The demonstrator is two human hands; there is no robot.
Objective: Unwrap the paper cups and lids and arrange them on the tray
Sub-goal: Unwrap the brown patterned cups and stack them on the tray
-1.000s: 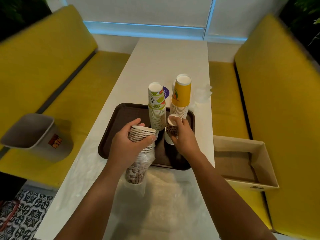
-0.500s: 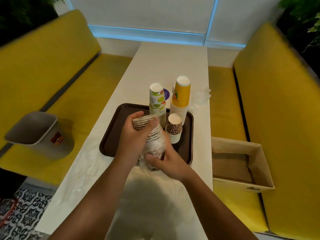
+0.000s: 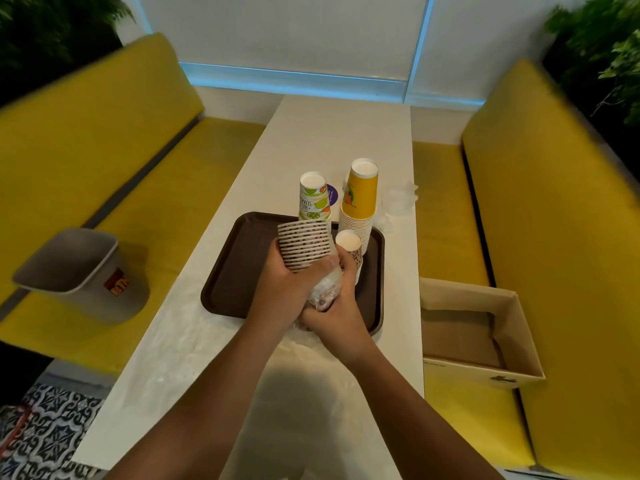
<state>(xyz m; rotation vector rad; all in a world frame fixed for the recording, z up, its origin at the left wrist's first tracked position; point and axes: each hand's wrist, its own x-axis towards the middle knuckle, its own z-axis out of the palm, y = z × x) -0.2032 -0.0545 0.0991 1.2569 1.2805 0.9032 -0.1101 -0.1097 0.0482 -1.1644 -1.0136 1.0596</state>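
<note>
Your left hand (image 3: 280, 289) grips a nested stack of brown-spotted paper cups (image 3: 304, 245), rims tilted up, above the dark brown plastic tray (image 3: 235, 271). Your right hand (image 3: 334, 318) clutches the clear plastic wrap (image 3: 327, 287) round its lower end. 3 upturned cup stacks (image 3: 360, 199) crowd the tray's far-right corner; its left floor shows open.

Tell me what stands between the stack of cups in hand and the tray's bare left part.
Only the clear wrap round the lower end of the stack, gripped by the right hand. Nothing visible blocks the left part of the tray.
</note>
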